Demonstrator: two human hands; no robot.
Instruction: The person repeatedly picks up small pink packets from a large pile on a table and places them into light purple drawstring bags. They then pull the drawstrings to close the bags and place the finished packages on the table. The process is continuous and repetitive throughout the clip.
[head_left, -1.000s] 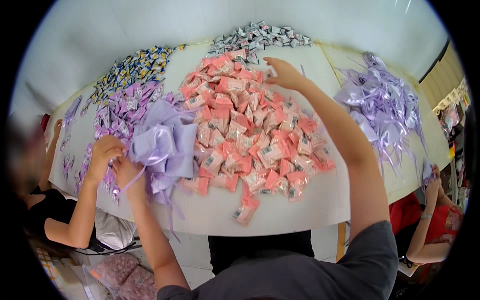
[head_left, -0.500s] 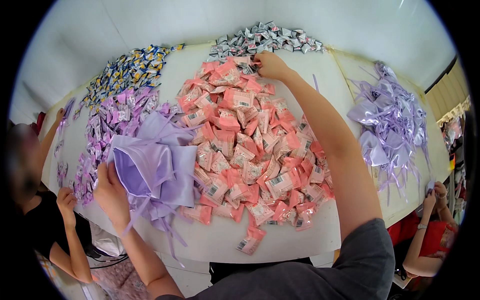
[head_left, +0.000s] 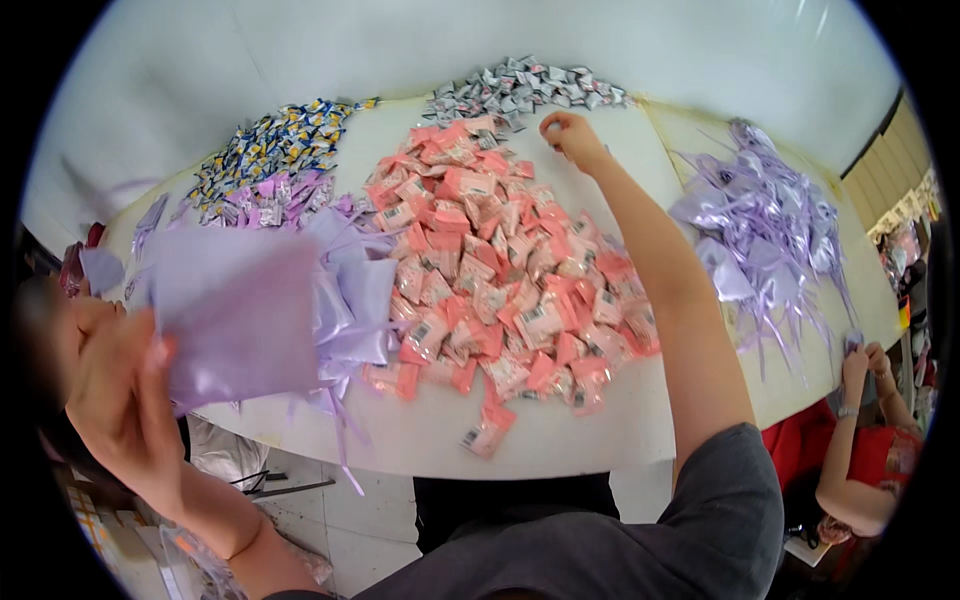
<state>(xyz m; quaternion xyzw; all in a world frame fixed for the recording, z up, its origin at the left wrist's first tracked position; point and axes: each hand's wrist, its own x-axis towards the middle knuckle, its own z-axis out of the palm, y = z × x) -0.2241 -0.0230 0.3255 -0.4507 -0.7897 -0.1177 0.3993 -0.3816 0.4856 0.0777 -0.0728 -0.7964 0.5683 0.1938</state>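
My left hand (head_left: 125, 390) grips a lilac satin pouch (head_left: 235, 320) by its left edge. The pouch is lifted toward me at the left, blurred, and its flat side covers part of the table. More lilac pouches (head_left: 350, 290) lie stacked behind and beside it, ribbons trailing over the table's front edge. My right hand (head_left: 572, 138) hovers at the far side with curled fingers, just right of a heap of silver-wrapped small packets (head_left: 520, 85). Whatever sits between its fingertips is too small to make out. Below it spreads a big heap of pink-and-clear wrapped packets (head_left: 490, 260).
Blue-and-yellow packets (head_left: 275, 145) lie at the far left, with purple packets (head_left: 280, 195) before them. A pile of filled-looking lilac pouches (head_left: 765, 230) with ribbons is on the right. Another person's hands (head_left: 865, 365) work at the right edge. A white wall (head_left: 400, 45) stands behind the table.
My left hand has raised the pouch up and left from the stack. My right hand has drawn away rightward from the silver packets. The view has shifted slightly.
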